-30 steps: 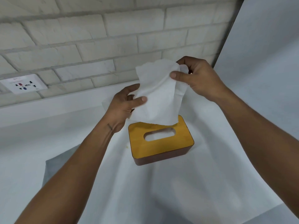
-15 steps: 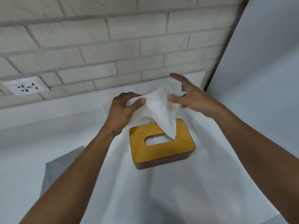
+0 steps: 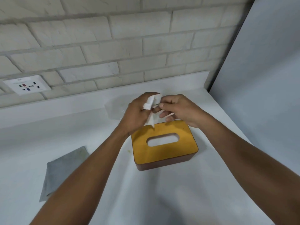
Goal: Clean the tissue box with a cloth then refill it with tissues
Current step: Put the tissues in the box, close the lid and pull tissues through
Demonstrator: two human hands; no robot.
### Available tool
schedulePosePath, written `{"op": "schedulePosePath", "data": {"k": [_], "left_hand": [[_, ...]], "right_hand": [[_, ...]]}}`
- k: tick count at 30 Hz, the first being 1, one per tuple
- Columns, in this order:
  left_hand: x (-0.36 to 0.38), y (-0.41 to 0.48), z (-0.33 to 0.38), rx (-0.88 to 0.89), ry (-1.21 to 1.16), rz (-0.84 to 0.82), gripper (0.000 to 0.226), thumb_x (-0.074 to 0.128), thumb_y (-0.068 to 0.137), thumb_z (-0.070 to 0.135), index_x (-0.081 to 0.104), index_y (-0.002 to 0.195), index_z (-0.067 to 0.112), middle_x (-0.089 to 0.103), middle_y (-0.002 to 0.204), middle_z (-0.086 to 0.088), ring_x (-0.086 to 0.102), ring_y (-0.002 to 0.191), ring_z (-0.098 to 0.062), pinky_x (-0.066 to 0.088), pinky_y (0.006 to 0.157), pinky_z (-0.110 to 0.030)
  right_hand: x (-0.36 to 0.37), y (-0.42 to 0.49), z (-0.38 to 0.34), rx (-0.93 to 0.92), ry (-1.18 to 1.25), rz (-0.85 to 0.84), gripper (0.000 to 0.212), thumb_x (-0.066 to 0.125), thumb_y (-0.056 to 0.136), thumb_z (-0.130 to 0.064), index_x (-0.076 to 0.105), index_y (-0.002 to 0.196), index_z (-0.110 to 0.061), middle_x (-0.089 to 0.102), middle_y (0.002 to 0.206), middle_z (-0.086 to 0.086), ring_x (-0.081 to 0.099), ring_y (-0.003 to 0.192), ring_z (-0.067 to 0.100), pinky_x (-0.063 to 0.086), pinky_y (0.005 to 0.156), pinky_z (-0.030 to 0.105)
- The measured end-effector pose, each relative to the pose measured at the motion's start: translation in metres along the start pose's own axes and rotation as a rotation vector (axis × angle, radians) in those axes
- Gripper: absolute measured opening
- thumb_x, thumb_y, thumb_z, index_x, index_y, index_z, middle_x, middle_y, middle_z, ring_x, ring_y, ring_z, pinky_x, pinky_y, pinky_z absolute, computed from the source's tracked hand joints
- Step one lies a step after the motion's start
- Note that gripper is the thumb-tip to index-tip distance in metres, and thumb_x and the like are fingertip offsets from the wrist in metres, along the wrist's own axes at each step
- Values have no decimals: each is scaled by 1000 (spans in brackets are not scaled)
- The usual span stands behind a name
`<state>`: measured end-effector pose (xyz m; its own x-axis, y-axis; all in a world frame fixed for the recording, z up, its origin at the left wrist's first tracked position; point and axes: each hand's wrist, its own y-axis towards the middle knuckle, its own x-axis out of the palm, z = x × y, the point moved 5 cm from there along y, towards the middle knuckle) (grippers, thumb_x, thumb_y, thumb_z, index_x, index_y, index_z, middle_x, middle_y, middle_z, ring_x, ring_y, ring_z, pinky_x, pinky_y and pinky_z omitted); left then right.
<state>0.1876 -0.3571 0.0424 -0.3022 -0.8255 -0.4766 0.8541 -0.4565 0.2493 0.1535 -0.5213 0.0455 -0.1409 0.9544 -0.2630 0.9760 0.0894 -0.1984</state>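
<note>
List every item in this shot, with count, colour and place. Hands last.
tissue box: one, yellow top with an oval slot, brown base, centre of the counter
tissue: one, white, crumpled, held above the far edge of the box
cloth: one, grey, flat on the counter to the left of the box
plastic wrapper: one, clear, on the counter behind the hands
wall socket: one, white, on the wall at left
brick wall: one, white, behind the counter
counter: one, white
panel: one, white, upright at right
left hand: one, grips the tissue
right hand: one, fingers pinch the tissue
</note>
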Motion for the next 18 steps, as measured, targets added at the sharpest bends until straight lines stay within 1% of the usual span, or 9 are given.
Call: {"op": "schedulePosePath", "data": {"k": [2, 4, 7, 9, 10, 12, 13, 15, 18], "left_hand": [[-14, 3, -13, -138, 10, 137, 34, 48, 102, 10, 66, 126, 25, 72, 114, -3, 71, 94, -21, 62, 78, -47], [-23, 3, -25, -253, 124, 146, 38, 52, 99, 4, 61, 131, 21, 67, 121, -6, 66, 104, -28, 56, 81, -42], [-19, -1, -33, -351, 198, 36, 52, 62, 103, 29, 45, 151, 20, 53, 145, -9, 54, 118, -25, 43, 92, -35], [-14, -5, -34, -402, 81, 13, 64, 63, 100, 49, 40, 154, 24, 49, 154, -6, 58, 124, -26, 48, 100, -41], [-11, -6, -33, -428, -9, 7, 63, 62, 99, 56, 44, 152, 26, 52, 152, -7, 63, 119, -26, 52, 102, -45], [-2, -7, -31, -446, -116, -62, 39, 57, 100, 58, 59, 127, 30, 67, 131, -9, 69, 95, -20, 56, 95, -46], [3, -8, -30, -406, -64, -98, 32, 55, 101, 58, 62, 111, 28, 71, 116, -7, 68, 88, -18, 56, 88, -42], [9, -11, -32, -287, 209, -154, 37, 53, 101, 61, 57, 91, 26, 67, 91, 1, 63, 83, -18, 50, 75, -35], [7, -18, -44, -218, 460, -187, 42, 44, 90, 69, 58, 92, 28, 66, 93, 4, 62, 89, -20, 52, 77, -35]], "right_hand": [[-13, -6, 4, 12, -87, 38, 25, 62, 99, -21, 69, 123, -22, 73, 102, 2, 68, 76, 9, 55, 66, 20], [-28, -14, 9, 29, -172, 89, 19, 66, 97, -22, 72, 114, -23, 73, 96, -3, 65, 69, 5, 50, 60, 15], [-28, -27, 20, 42, -450, -29, 6, 73, 89, -28, 79, 91, -30, 75, 82, -15, 63, 62, 0, 44, 56, 11], [-10, -30, 32, 66, -698, -152, 6, 74, 85, -38, 80, 87, -36, 72, 76, -21, 66, 69, 2, 45, 59, 15], [0, -30, 37, 57, -844, -183, 8, 72, 85, -43, 79, 88, -39, 70, 75, -22, 65, 75, 4, 44, 61, 19], [19, -24, 43, 14, -1077, -187, 14, 65, 88, -47, 78, 92, -42, 69, 83, -19, 63, 85, 10, 43, 64, 27], [28, -20, 43, 1, -1150, -195, 16, 62, 90, -46, 77, 95, -42, 70, 89, -16, 63, 88, 14, 45, 65, 29], [40, -14, 41, 36, -1165, -267, 21, 57, 94, -44, 77, 96, -39, 71, 94, -10, 63, 90, 18, 52, 72, 36], [49, -13, 44, 224, -1154, -462, 31, 44, 101, -34, 74, 108, -28, 71, 108, 0, 65, 98, 24, 51, 76, 38]]}}
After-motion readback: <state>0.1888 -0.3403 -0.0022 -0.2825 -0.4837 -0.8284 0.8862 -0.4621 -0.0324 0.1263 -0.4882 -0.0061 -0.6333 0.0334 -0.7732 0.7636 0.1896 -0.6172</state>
